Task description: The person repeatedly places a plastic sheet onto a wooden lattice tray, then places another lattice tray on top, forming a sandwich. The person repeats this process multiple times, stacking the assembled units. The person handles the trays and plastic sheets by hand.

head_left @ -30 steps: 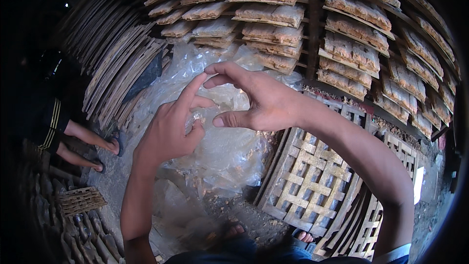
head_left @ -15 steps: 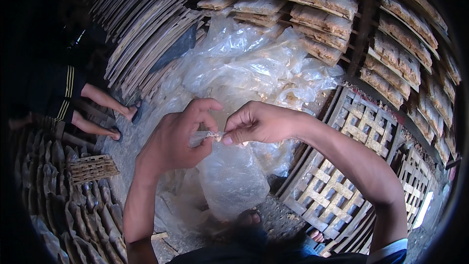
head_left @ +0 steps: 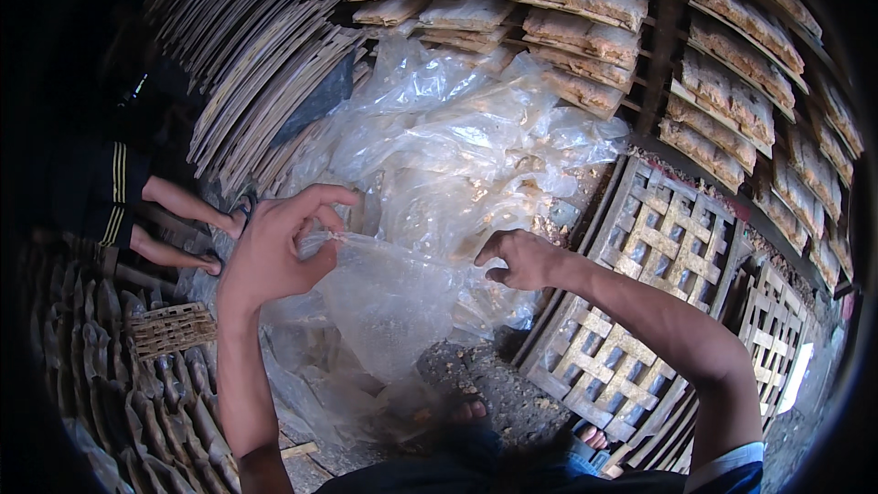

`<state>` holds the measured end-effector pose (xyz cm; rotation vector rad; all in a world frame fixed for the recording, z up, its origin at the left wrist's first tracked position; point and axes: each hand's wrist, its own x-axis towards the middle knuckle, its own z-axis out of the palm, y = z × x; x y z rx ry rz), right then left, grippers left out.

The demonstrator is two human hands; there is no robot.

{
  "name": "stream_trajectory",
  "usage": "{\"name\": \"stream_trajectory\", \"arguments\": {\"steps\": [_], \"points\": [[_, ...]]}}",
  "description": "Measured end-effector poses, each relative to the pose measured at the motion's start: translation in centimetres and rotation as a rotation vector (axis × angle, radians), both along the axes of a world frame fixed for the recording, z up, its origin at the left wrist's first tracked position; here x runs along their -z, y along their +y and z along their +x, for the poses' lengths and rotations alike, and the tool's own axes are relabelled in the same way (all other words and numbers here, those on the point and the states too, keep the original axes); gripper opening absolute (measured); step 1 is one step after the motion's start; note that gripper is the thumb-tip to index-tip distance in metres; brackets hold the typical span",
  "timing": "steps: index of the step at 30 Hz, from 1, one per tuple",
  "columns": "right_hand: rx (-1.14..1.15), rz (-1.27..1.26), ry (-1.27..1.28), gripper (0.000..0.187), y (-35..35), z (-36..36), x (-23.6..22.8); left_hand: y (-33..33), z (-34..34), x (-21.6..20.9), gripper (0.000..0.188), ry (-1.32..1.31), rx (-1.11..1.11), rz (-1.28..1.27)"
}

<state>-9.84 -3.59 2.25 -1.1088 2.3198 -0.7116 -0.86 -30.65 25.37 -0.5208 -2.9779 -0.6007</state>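
A clear, crumpled plastic sheet (head_left: 389, 297) hangs in front of me, its upper edge stretched between my two hands. My left hand (head_left: 279, 247) is closed on one end of that edge, the index finger raised and curved above it. Small pale crumbs show on the plastic near the left fingertips. At the other end of the edge, my right hand (head_left: 523, 261) has its fingers curled and pinched toward the thumb. The exact spot where the right fingertips meet the thin film is hard to see.
Behind lies a heap of clear plastic (head_left: 448, 128). A woven slatted rack (head_left: 631, 284) leans at the right. Shelves of crusted blocks (head_left: 585, 0) rise beyond. Stacked boards (head_left: 265, 73) stand far left. Near left are rows of wrapped long pieces (head_left: 137, 402) and a person's legs (head_left: 187, 206).
My hands have moved apart, the left going leftward and the right going rightward. The plastic's edge, gathered between them before, is now drawn out wide. The view has shifted slightly.
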Motion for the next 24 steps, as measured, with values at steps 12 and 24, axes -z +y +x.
{"name": "stream_trajectory", "arguments": {"steps": [12,24], "points": [[0.148,-0.594,-0.039,0.02,2.4,-0.7,-12.9,3.8,-2.8,1.9,0.043,-0.106,0.006,0.169],[0.527,-0.363,0.618,0.016,16.2,2.2,-20.1,11.5,-7.3,9.6,0.022,0.008,0.386,0.278]]}}
